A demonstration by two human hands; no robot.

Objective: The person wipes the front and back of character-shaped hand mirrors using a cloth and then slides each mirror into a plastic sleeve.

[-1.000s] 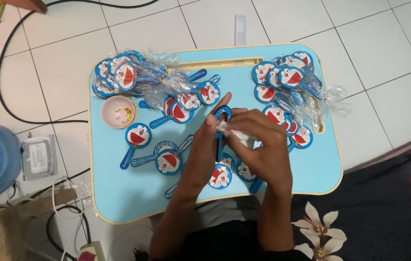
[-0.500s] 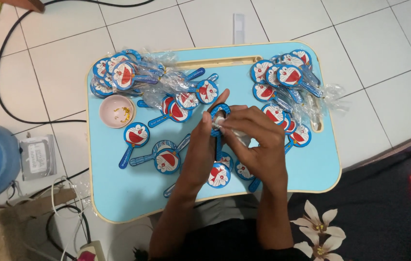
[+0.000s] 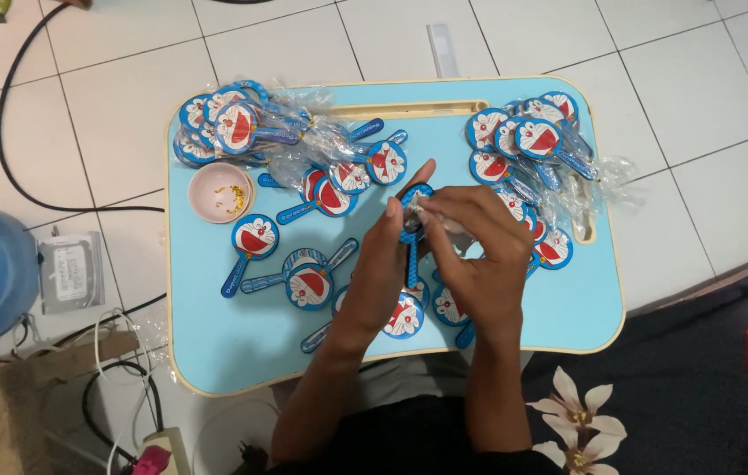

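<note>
Head view, near to far. Nearest the wearer, both forearms are seen reaching over the front edge of a pale blue lap table (image 3: 224, 352) that stands on white floor tiles. The left hand (image 3: 383, 264) is closed on a small blue paddle fan (image 3: 413, 211), pinched near its round head, with the handle hanging down toward the wearer. The right hand (image 3: 480, 255) is curled over the same fan from the other side, its fingertips (image 3: 427, 204) gripping what appears to be a clear plastic sleeve at the fan's head (the film is hard to make out against the hand). The fan is thus held between both hands, just above the middle of the table.

The fan is judged to be light, flat and fairly stiff, best held at the rim of the head or along the handle; the sleeve is judged thin, slippery and easily crumpled, so its open edge should be pinched.

Loose fans (image 3: 304, 286) are laid bare on the table to the left of the hands. A pink cup (image 3: 216, 200) holding small gold pieces is placed beyond them. Farther off, two heaps of wrapped fans are stacked: one at the far left (image 3: 233, 127), one at the far right (image 3: 532, 141).
</note>
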